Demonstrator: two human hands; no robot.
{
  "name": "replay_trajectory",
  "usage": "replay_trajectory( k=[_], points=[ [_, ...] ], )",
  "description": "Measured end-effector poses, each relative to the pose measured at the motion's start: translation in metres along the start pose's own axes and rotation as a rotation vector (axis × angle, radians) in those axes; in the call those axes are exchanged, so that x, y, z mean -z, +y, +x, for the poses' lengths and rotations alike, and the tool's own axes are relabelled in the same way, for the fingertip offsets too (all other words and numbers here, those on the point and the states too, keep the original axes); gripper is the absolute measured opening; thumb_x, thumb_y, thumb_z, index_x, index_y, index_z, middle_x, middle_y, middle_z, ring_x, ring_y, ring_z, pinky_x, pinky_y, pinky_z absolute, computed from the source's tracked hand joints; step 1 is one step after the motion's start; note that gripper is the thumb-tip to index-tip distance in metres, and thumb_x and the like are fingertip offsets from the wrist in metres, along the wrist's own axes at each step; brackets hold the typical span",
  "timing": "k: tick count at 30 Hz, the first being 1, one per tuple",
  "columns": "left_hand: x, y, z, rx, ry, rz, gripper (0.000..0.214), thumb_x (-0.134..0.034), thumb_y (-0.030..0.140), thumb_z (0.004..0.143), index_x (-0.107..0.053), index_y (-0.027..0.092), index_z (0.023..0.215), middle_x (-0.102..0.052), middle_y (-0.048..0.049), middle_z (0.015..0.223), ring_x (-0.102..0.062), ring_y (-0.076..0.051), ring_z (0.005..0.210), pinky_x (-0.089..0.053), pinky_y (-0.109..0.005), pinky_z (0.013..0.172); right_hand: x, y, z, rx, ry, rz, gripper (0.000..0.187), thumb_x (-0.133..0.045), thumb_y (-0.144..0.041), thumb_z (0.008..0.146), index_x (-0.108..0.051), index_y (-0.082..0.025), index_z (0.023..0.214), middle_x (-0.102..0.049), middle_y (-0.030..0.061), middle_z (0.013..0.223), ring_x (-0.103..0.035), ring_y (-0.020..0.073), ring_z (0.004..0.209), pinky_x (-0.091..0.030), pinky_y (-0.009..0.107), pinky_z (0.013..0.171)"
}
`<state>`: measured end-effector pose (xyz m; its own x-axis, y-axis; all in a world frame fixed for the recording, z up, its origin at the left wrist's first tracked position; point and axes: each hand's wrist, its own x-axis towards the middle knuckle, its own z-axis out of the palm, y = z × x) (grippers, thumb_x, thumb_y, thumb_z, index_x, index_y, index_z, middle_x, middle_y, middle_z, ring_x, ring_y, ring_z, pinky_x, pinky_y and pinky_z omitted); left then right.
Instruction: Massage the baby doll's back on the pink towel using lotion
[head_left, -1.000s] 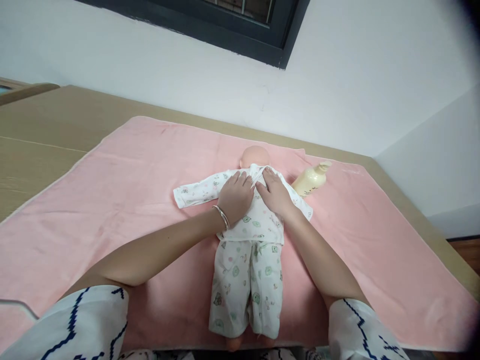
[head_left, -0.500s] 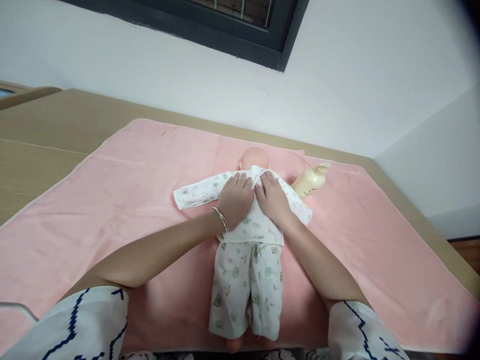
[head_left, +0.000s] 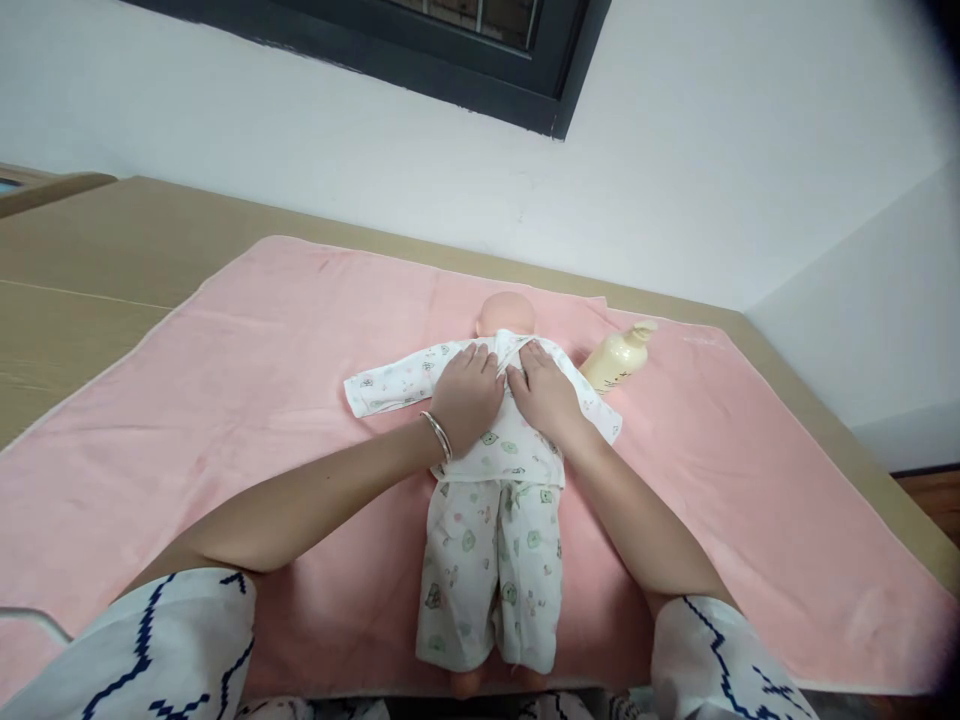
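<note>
Left hand (head_left: 466,398) and right hand (head_left: 544,395) side by side, palms down, fingers spread flat on the upper back of the doll (head_left: 491,540), gripping nothing, arms stretched forward. Laid lengthwise mid-towel (head_left: 247,340) on the bench (head_left: 90,290), head farthest off, dressed in white printed top and trousers, bottle (head_left: 616,358) just beside one sleeve.

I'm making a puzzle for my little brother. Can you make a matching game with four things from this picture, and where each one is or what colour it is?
Things:
1. doll
2. bottle
3. towel
4. bracelet

Clues:
A. pink, spread on the table
B. silver, around the left wrist
C. cream-coloured, on the towel beside the doll
D. in printed pyjamas, under the left hand and right hand

Pairs: 1-D, 2-C, 3-A, 4-B
</note>
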<state>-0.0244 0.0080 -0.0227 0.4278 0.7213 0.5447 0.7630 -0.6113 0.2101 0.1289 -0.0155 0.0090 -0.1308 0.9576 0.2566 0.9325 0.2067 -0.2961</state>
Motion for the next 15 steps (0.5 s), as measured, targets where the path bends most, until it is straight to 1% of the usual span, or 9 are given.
replay_trajectory(
  k=[2,4,7,9,11,12,15],
  points=[
    [0.000,0.004,-0.003,0.002,0.000,-0.021,0.040,-0.038,0.023,0.100,-0.064,0.004,0.124,-0.063,-0.0254,0.136,-0.055,-0.034,0.136,-0.044,-0.053,0.116,-0.002,0.007,0.008,0.014,-0.018,0.013,0.054,-0.038,-0.033,0.103,-0.049,-0.001,0.146,-0.046,0.0223,0.157,-0.038,0.0327,0.150,-0.031,0.048,0.124],
    [-0.002,-0.001,0.000,0.017,-0.022,-0.058,0.041,-0.039,0.024,0.099,-0.064,0.004,0.126,-0.061,-0.0237,0.140,-0.053,-0.033,0.138,-0.042,-0.051,0.119,-0.004,0.004,0.005,0.005,-0.017,-0.014,0.056,-0.035,-0.032,0.104,-0.045,0.001,0.148,-0.045,0.0233,0.157,-0.037,0.0336,0.151,-0.030,0.050,0.125],
    [-0.006,-0.014,0.009,0.079,-0.083,-0.107,0.048,-0.043,0.029,0.098,-0.057,0.005,0.137,-0.054,-0.0207,0.149,-0.045,-0.034,0.145,-0.035,-0.055,0.122,-0.004,-0.015,-0.013,-0.015,0.013,-0.126,0.056,-0.033,-0.029,0.104,-0.047,0.006,0.146,-0.051,0.0273,0.151,-0.044,0.0356,0.146,-0.035,0.048,0.122],
    [-0.008,-0.019,0.011,0.112,-0.108,-0.126,0.051,-0.044,0.031,0.097,-0.053,0.006,0.141,-0.050,-0.0195,0.154,-0.040,-0.035,0.149,-0.029,-0.060,0.124,-0.003,-0.027,-0.027,0.012,0.015,-0.218,0.054,-0.035,-0.026,0.103,-0.049,0.007,0.144,-0.056,0.0297,0.145,-0.050,0.0370,0.141,-0.040,0.048,0.118],
    [-0.010,-0.018,0.010,0.113,-0.095,-0.132,0.051,-0.043,0.030,0.097,-0.053,0.006,0.141,-0.050,-0.0197,0.154,-0.038,-0.035,0.150,-0.028,-0.060,0.124,-0.003,-0.031,-0.033,0.044,0.003,-0.274,0.053,-0.036,-0.022,0.102,-0.049,0.009,0.144,-0.056,0.0316,0.144,-0.052,0.0380,0.139,-0.042,0.048,0.116],
    [-0.010,-0.015,0.008,0.098,-0.077,-0.133,0.050,-0.041,0.030,0.098,-0.053,0.006,0.140,-0.051,-0.0201,0.153,-0.038,-0.035,0.150,-0.029,-0.058,0.124,-0.002,-0.030,-0.031,0.052,-0.005,-0.272,0.053,-0.036,-0.021,0.102,-0.049,0.008,0.144,-0.055,0.0314,0.145,-0.051,0.0376,0.140,-0.040,0.048,0.117],
    [-0.012,-0.009,0.000,0.040,-0.004,-0.152,0.046,-0.036,0.027,0.101,-0.055,0.008,0.138,-0.054,-0.0194,0.149,-0.040,-0.032,0.149,-0.033,-0.055,0.123,-0.002,-0.014,-0.015,0.042,-0.021,-0.144,0.051,-0.035,-0.025,0.104,-0.052,0.002,0.143,-0.051,0.0258,0.152,-0.044,0.0331,0.147,-0.033,0.045,0.123]
  ],
)
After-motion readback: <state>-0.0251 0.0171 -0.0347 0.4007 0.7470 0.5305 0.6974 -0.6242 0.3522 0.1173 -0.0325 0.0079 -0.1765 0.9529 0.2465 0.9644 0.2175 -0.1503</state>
